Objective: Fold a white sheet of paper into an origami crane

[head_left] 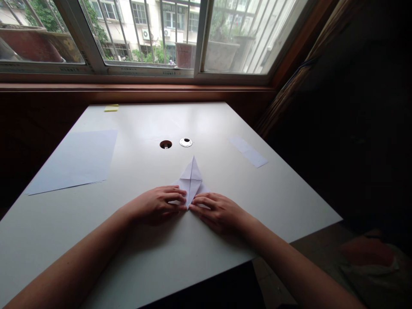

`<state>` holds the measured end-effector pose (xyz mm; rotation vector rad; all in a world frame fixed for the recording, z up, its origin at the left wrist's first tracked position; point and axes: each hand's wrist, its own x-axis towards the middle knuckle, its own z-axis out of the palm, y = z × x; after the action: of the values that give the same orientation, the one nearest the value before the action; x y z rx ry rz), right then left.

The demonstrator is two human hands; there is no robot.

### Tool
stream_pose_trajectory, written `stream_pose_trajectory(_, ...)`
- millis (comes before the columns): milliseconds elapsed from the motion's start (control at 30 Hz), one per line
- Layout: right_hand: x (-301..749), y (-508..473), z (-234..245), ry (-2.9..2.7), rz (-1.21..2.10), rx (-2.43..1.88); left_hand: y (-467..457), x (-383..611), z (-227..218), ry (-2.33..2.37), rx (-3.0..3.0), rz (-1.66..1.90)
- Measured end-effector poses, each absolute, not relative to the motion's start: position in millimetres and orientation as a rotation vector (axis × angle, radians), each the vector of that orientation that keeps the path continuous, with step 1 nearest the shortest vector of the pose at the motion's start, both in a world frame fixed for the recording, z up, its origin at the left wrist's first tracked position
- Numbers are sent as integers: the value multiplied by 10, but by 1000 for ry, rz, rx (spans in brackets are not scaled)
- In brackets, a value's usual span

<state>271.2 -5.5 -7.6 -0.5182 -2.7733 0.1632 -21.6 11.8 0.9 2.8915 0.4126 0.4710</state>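
A folded white paper (192, 177), shaped like a pointed kite with a centre crease, lies on the white table (144, 240). Its tip points away from me toward the window. My left hand (158, 205) rests on the paper's near left part, fingers lying flat and pressed on it. On the near right part lies my right hand (216, 211), its fingers also flat and pressing down. The fingertips of both hands almost meet at the paper's near corner.
A flat white sheet (75, 161) lies at the left. A narrow paper strip (247, 151) lies at the right. A round cable hole (165, 144) and its cap (186, 142) sit mid-table. A yellow sticky pad (111, 108) lies near the far edge, below the window.
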Motion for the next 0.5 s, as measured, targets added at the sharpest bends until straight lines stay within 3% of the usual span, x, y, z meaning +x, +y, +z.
stream_pose_trajectory(500, 2706, -59, -79, -2765, 128, -539, 122, -220, 0, 412, 2914, 450)
